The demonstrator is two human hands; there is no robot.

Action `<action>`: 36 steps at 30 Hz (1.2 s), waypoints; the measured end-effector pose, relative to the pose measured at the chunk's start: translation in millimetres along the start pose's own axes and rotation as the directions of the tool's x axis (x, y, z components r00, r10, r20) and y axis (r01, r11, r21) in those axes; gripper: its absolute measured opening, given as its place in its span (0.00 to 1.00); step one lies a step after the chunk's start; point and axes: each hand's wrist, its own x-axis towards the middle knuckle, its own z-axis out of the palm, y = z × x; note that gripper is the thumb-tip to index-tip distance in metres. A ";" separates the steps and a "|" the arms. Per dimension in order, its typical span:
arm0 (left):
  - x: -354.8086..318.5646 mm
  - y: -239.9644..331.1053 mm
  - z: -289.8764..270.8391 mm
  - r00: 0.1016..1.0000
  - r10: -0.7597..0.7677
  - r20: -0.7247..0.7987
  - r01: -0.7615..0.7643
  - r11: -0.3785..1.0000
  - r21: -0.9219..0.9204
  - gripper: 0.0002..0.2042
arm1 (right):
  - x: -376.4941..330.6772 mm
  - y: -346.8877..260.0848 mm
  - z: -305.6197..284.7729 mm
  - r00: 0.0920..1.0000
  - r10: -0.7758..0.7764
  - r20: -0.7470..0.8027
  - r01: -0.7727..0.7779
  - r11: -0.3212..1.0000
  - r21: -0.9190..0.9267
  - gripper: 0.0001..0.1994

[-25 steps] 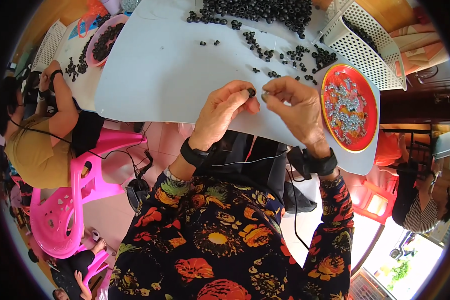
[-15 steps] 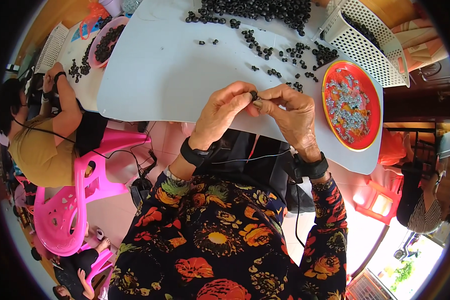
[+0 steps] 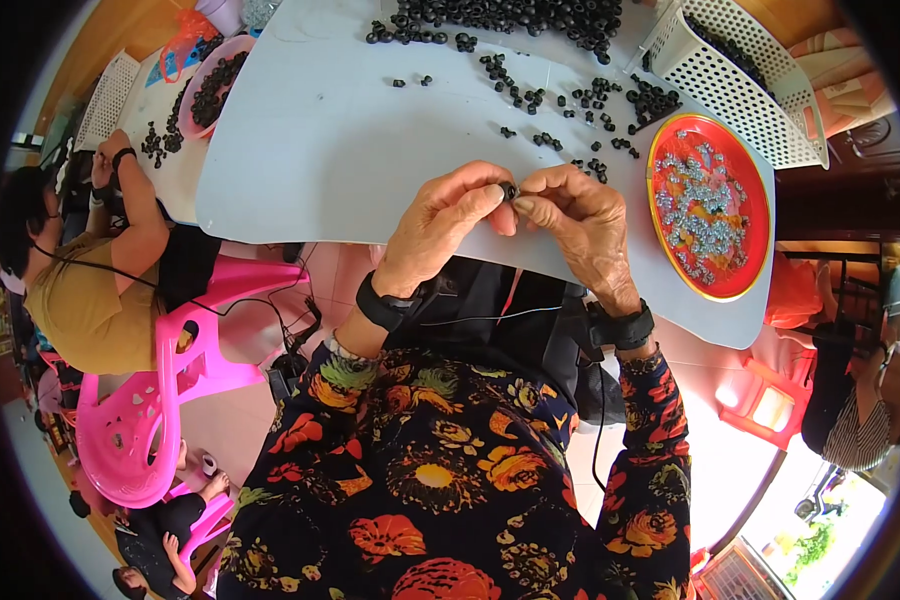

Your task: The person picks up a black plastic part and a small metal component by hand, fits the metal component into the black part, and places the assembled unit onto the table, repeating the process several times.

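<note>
Above the near edge of the pale table (image 3: 300,160), my left hand (image 3: 435,220) pinches a small black rounded part (image 3: 509,191) between thumb and forefinger. My right hand (image 3: 585,225) is closed just to the right of it, its thumb and forefinger drawn together by the part's right side. Whatever those right fingertips hold is too small to make out. Several like black parts (image 3: 535,97) lie scattered beyond my hands. To the right sits a red round tray (image 3: 754,190) with a yellow rim, holding many small shiny silvery pieces (image 3: 705,215).
A heap of black parts (image 3: 510,15) covers the table's far side. At the far right stands a white perforated basket (image 3: 710,88) with more inside. On the left, another person (image 3: 95,300) sits by a pink chair (image 3: 130,430) at a side table with a pink basin (image 3: 198,118).
My right thumb and forefinger have shifted slightly right, and more of the black part shows in my left fingers. The view has shifted a little.
</note>
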 end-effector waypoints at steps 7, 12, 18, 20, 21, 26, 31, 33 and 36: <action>0.3 9.3 7.4 1.000 0.001 -0.001 -0.001 0.989 0.146 0.13 | -3.4 3.2 -3.2 0.999 -0.046 -0.010 0.046 0.997 -0.058 0.05; 1.4 5.2 8.8 0.996 0.084 -0.011 -0.081 0.983 0.167 0.13 | -2.9 2.4 -1.6 0.997 -0.068 -0.042 0.065 0.995 -0.076 0.04; 0.1 4.3 6.7 1.000 0.016 -0.005 -0.015 0.991 0.131 0.14 | -2.1 1.8 0.1 0.998 -0.044 -0.033 0.038 0.989 -0.142 0.04; -1.5 8.2 8.0 0.999 0.018 -0.039 -0.014 0.994 0.108 0.14 | 1.8 -0.4 0.7 0.999 -0.029 -0.035 0.023 0.986 -0.162 0.04; -1.6 9.2 8.3 0.997 0.017 -0.073 -0.010 0.996 0.091 0.13 | 5.0 -1.8 1.0 0.999 -0.016 -0.039 0.009 0.984 -0.178 0.05; -2.7 -6.8 5.7 0.982 0.102 -0.156 -0.117 0.989 -0.091 0.13 | 38.1 -20.1 7.4 0.968 -0.213 -0.130 0.084 0.768 -0.635 0.06; -4.5 -3.0 7.6 0.982 0.088 -0.170 -0.111 0.985 -0.133 0.13 | 63.7 -9.6 5.9 0.914 -0.349 0.207 0.321 0.309 -0.895 0.08; -5.0 3.3 8.3 0.986 0.049 -0.157 -0.057 0.997 -0.049 0.13 | 66.5 -9.4 4.3 0.897 -0.346 0.276 0.365 0.225 -0.903 0.08; -6.7 1.0 5.9 0.986 0.032 -0.166 -0.048 0.995 -0.089 0.13 | 59.7 -10.4 8.3 0.915 -0.327 0.236 0.344 0.323 -0.882 0.09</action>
